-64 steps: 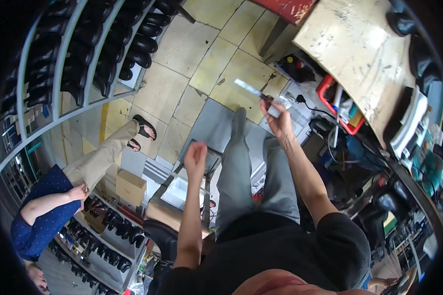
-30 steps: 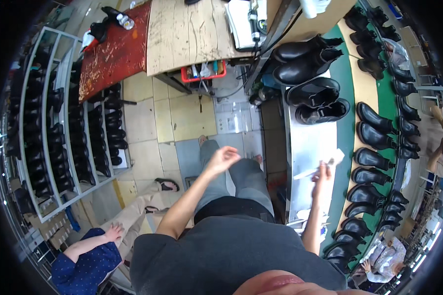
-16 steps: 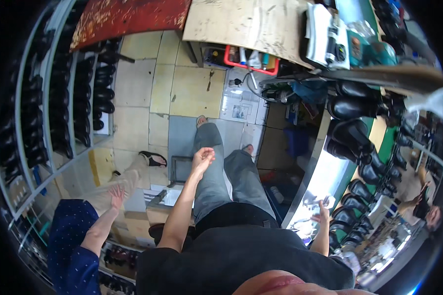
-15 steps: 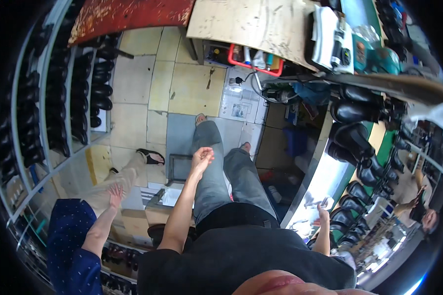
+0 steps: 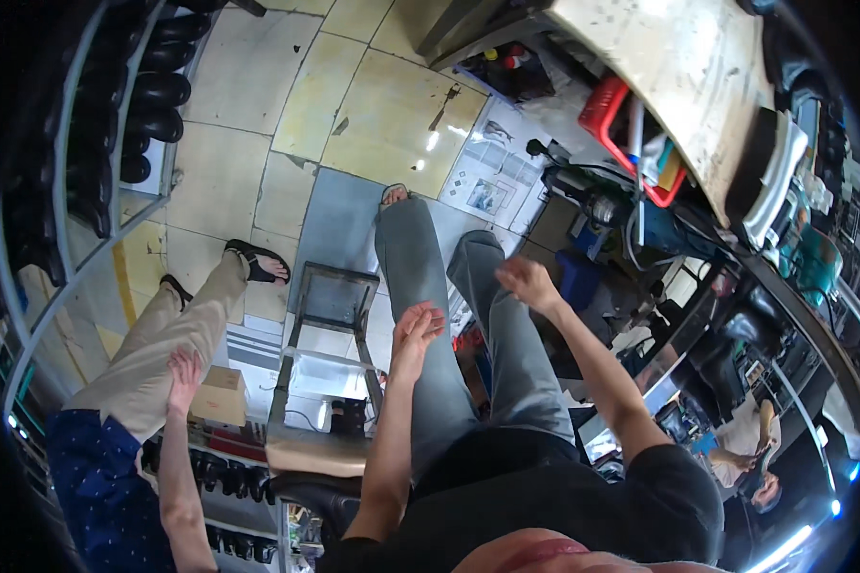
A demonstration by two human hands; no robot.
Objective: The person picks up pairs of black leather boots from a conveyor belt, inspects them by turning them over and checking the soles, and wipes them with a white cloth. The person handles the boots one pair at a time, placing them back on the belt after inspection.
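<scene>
1. Step in hand, judged: transit btwn work spots, hands free. Note apparent stride, w/ L foot (image 5: 395, 195) ahead on tiled floor; no grip-work visible.
2. L hand (image 5: 417, 329): low, in front of L leg of grey trousers (image 5: 413, 258). Fingers loosely bent, partly spread; nothing seen in grasp.
3. R hand (image 5: 528, 285): fwd and to R of L hand, nr. R trouser leg. Fingers curled narrow, slightly blurred. No object showing; cannot tell palm contents, if any.
4. Locate nearest items: dark metal frame (image 5: 341, 273), standing on floor to L of L hand, apart from it; dark-blue item (image 5: 580, 279), kind unclear, to R of R hand, no contact seen.
5. Locate surrounding stock: pale wood table (image 5: 674, 76) at upper R, w/ red bin (image 5: 602, 107) of mixed small items just under edge. Black boots (image 5: 755, 325) farther R; black shoes (image 5: 158, 124) on metal rack at far L.
6. Note 1 co-worker at L, co-worker hand (image 5: 183, 372) resting on beige trousers, well apart from both hands above.
7. Next move, judged: calls for settled footing and a clear path past frame. For any pick-up, uncurl R hand first, then reach fwd; for a 2-hand lift, widen L hand too.
</scene>
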